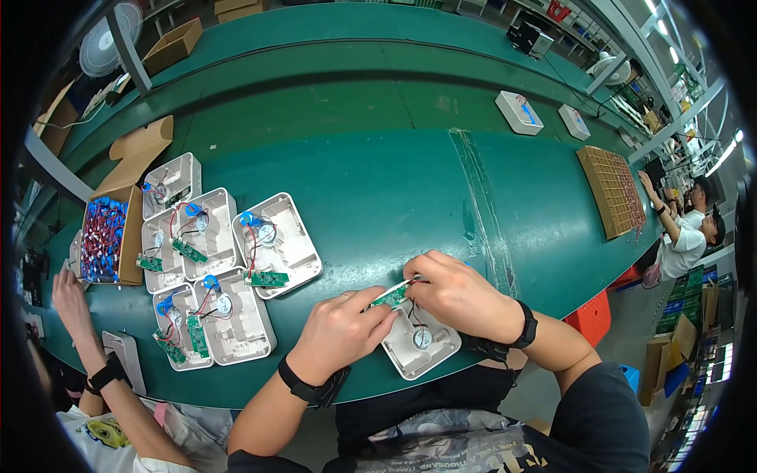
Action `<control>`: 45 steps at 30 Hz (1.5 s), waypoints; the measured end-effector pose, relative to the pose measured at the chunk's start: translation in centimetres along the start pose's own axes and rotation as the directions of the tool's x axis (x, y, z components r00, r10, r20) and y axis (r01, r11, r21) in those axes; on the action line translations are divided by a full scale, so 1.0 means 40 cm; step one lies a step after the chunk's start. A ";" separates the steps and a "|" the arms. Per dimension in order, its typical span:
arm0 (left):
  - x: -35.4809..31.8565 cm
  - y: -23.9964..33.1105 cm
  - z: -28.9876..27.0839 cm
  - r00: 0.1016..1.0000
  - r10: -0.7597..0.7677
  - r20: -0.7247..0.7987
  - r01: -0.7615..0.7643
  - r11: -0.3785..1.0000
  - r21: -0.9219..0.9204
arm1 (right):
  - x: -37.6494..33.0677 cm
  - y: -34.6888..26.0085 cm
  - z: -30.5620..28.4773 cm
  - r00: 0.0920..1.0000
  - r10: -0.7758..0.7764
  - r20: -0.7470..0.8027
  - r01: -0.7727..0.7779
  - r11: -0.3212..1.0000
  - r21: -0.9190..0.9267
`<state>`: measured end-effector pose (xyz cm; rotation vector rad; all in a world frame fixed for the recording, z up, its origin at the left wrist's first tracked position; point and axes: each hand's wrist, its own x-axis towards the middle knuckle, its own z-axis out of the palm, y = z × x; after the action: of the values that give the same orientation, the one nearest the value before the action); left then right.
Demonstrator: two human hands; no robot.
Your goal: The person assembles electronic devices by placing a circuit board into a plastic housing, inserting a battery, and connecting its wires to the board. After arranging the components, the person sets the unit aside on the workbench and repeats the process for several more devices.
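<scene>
- Left hand (341, 329) pinches the small green circuit board (390, 296) over the white plastic housing (419, 344).
- Right hand (457, 293) grips the board's far end.
- Six similar housings (296, 244) lie left of it.

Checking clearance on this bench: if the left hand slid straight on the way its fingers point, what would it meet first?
Likely the right hand: the left hand points right along the small green circuit board that both pinch; depth is unclear.

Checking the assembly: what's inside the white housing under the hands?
Inside the white housing a round silver disc and dark wires show. The left hand and right hand cover the rest.
</scene>
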<state>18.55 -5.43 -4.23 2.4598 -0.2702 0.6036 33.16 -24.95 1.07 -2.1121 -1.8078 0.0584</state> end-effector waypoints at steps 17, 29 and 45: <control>0.000 -0.004 0.004 0.996 -0.032 -0.078 0.033 0.999 0.013 | -0.106 0.060 -0.030 0.957 0.291 -0.013 -0.288 0.951 0.115; 0.001 -0.010 0.007 0.993 -0.056 -0.102 0.058 0.998 0.013 | -0.069 -0.005 -0.100 0.883 0.437 0.171 -0.464 0.755 0.463; -0.006 -0.016 0.010 0.991 -0.050 -0.128 0.053 0.998 0.024 | -0.056 -0.090 0.011 0.943 0.316 -0.101 -0.310 0.948 0.068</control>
<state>18.69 -5.14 -4.95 2.4342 -0.1480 0.7431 29.24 -26.61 1.29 -2.2979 -1.3799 0.0655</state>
